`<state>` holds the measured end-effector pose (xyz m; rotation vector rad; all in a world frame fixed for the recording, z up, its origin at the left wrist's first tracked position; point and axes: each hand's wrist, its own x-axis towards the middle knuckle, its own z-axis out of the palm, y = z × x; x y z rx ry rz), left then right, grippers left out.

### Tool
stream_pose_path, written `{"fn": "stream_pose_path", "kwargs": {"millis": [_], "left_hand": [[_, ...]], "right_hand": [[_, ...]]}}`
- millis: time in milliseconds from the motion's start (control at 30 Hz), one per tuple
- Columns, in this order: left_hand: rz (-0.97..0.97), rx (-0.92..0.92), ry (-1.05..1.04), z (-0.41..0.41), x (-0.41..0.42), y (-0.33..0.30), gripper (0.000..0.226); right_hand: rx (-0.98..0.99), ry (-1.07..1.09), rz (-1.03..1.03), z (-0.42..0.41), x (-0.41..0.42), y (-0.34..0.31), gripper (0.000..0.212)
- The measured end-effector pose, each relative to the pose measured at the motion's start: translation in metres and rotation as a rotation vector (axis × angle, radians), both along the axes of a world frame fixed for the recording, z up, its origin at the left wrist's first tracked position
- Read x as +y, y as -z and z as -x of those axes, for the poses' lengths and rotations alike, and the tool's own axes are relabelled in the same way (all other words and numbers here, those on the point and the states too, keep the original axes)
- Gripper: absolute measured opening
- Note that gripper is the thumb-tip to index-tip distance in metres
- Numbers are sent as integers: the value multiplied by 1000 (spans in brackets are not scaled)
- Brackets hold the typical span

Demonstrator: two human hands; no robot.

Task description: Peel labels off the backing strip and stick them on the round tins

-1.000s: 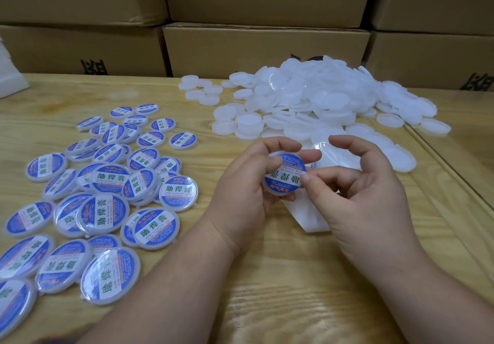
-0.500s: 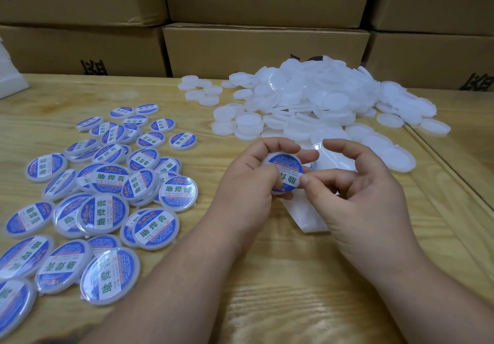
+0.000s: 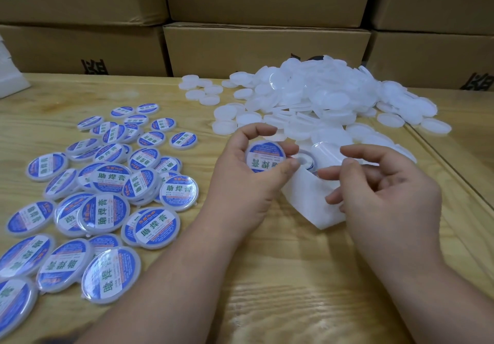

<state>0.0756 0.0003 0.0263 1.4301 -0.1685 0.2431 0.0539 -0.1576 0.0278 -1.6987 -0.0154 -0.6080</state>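
My left hand (image 3: pixel 246 183) holds a round white tin (image 3: pixel 266 156) with a blue label on its face, pinched between thumb and fingers above the table. My right hand (image 3: pixel 385 196) hovers just to the right of it, fingers apart and holding nothing. Under and between the hands lies the white backing strip (image 3: pixel 307 199), with a label roll (image 3: pixel 307 162) behind it. A spread of labelled tins (image 3: pixel 107 199) covers the table's left side. A heap of plain white tins (image 3: pixel 320 100) lies at the back right.
Stacked cardboard boxes (image 3: pixel 267 47) wall off the far edge of the wooden table (image 3: pixel 267 277). A white bag (image 3: pixel 10 82) sits at the far left. A seam between table boards (image 3: pixel 451 172) runs along the right.
My right hand has let go of the tin and drawn back to the right, fingers spreading. The left hand keeps the labelled tin and has turned its face more toward me.
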Motion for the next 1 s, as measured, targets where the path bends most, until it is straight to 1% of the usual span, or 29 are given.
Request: {"fn": "stream_pose_path", "kwargs": {"millis": [67,200,233,333,433,567,633,733,800,833,900,933,1000], "left_hand": [[8,18,-32,0,1,-2,35],[71,74,-69,-2,0,-1,12],[80,83,-67,-2,0,-2,10],[60,140,-50,-1,2,-2,18],[20,167,-76,-1,3,0,15],[6,128,-227,-7,12,0,14],[22,117,-284,-9,22,-3,8],[-15,114,-394,-10,39,-5,18],[-41,101,-496,-11,48,-6,10],[-87,77,-563,-10,52,-5,13],[-200,10,-691,-10,58,-3,29],[-228,-19,-741,-10,61,-4,33],[-233,-49,-802,-9,65,-6,32]], "right_hand": [[7,-3,1,0,1,0,17],[30,-24,-3,1,2,3,20],[30,-24,0,0,2,3,19],[34,-16,18,1,2,4,18],[49,-9,47,0,2,5,19],[48,-9,57,0,1,5,20],[42,-8,64,1,2,4,21],[42,-4,67,1,2,4,22],[42,1,71,1,2,4,18],[43,5,75,1,3,4,16],[47,15,83,0,3,3,14],[50,20,84,0,3,3,14],[56,29,83,-1,3,3,15]]}}
